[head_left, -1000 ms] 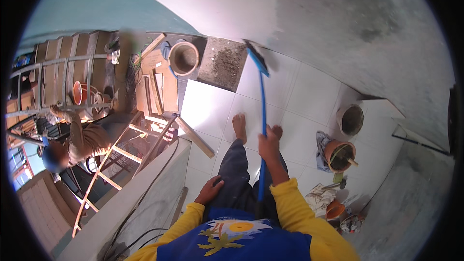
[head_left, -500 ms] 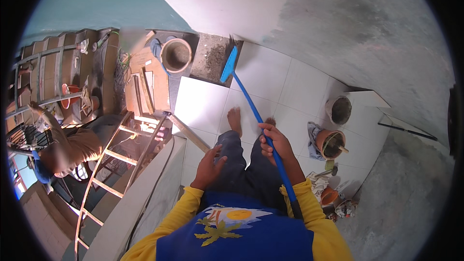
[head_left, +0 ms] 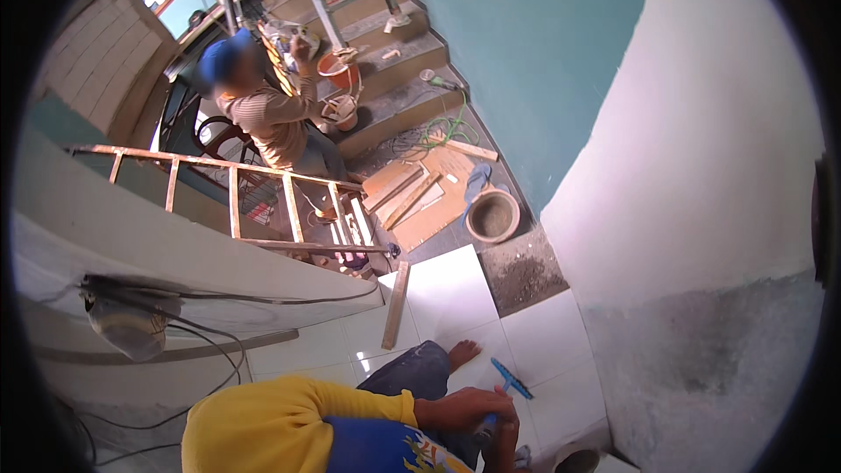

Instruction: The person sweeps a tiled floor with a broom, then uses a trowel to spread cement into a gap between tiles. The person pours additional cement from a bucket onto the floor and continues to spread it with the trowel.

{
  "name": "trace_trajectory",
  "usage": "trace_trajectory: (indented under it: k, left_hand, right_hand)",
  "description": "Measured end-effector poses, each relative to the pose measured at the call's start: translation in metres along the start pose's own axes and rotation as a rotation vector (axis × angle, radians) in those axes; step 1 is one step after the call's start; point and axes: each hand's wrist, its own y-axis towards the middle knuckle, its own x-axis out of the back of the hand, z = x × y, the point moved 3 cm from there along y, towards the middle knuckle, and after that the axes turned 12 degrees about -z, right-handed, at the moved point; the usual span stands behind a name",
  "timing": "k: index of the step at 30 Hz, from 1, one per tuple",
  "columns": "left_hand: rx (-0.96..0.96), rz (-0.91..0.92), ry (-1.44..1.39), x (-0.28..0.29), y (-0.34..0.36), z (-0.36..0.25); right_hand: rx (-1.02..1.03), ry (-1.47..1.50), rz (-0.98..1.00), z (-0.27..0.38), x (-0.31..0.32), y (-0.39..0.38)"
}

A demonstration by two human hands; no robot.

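Observation:
My left hand (head_left: 484, 405) grips the blue broom handle at the bottom of the picture. My right hand (head_left: 502, 438) is on the handle just below it, partly hidden by the left. The blue broom head (head_left: 512, 378) is down on the white tiles (head_left: 539, 342), right of my bare foot (head_left: 462, 353). Beyond it lies a square bare patch (head_left: 521, 276) with loose dark grit, bordered by tiles and by a clay-coloured bucket (head_left: 492, 217) with a cloth beside it.
A co-worker (head_left: 263, 114) in a cap is by the stairs (head_left: 394, 79), behind a metal ladder (head_left: 232, 201). Boards (head_left: 416, 193) and green cord lie below the steps. A low wall (head_left: 210, 271) with cables stands left; tall walls (head_left: 692, 166) rise right.
The view has swung left toward the stairs. My left hand has joined the right on the handle, and the broom head has moved from the bare patch back beside my foot.

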Motion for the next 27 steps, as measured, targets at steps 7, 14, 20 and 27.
trace_trajectory:
  k: [7,14,20,27]
  left_hand:
    - [-0.109,-0.681,0.330,0.016,-0.109,-0.034]
    - [0.051,-1.205,0.265,-0.011,-0.261,-0.088]
    - [0.203,-1.527,0.148,-0.045,-0.418,-0.108]
    - [0.247,-2.011,-0.058,-0.030,-0.604,-0.083]
  right_hand:
    - [0.558,-1.187,0.099,-0.064,0.155,0.010]
    - [0.497,-1.461,0.347,-0.107,0.152,-0.002]
    - [0.510,-1.657,0.494,-0.156,0.152,-0.026]
    - [0.516,-1.784,0.590,-0.214,0.156,-0.058]
